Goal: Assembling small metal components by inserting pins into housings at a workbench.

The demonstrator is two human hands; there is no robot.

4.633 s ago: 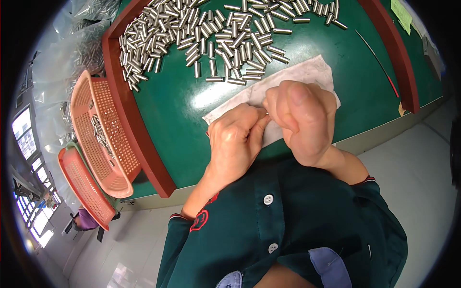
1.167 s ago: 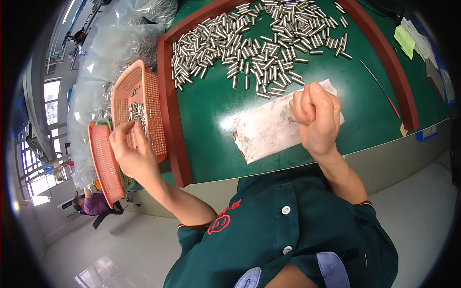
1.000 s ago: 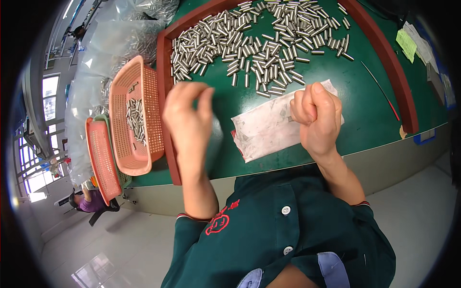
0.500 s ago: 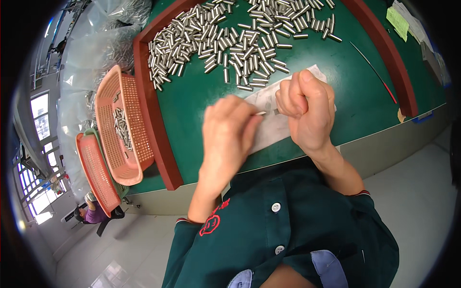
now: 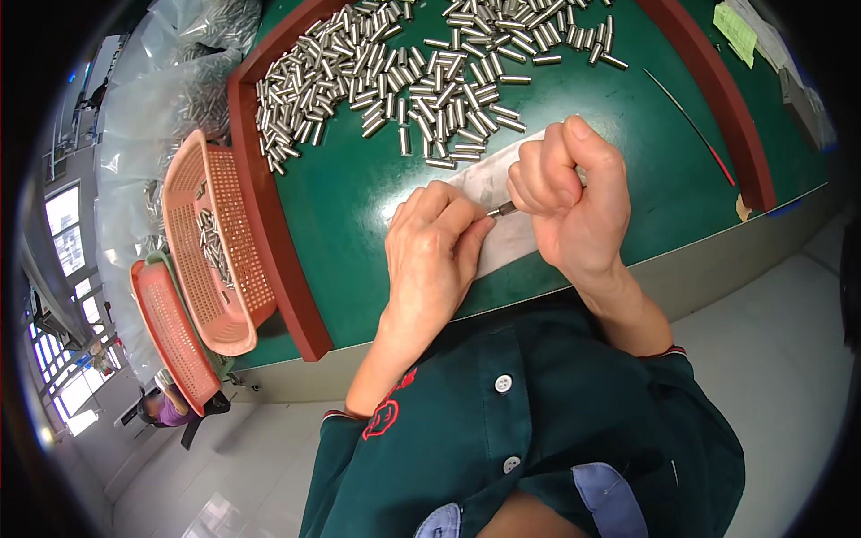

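Note:
My right hand [image 5: 578, 193] is closed in a fist, thumb on top, around a slim metal piece [image 5: 506, 209] with a dark thicker part and a thin bright end poking out toward the left. At that thin end, my left hand [image 5: 430, 242] has its thumb and forefinger pinched together. Whatever lies between those fingertips is hidden. Under both hands a whitish, stained strip of cloth or paper [image 5: 507, 255] is spread on the green tabletop [image 5: 350, 242]. Beyond the hands lies a large heap of short shiny metal cylinders [image 5: 448, 99].
Reddish-brown rails [image 5: 269, 215] border the work area. A thin rod with a red handle [image 5: 691, 125] lies at the right. Pink baskets [image 5: 242, 260], one holding metal pieces, stand left, beside clear bags of parts [image 5: 134, 117]. Another person [image 5: 166, 408] is in the background.
My left hand, blurred by motion before, is now still, its pinched fingertips at the thin end of the metal piece. The right fist stays closed. The whole view has shifted slightly.

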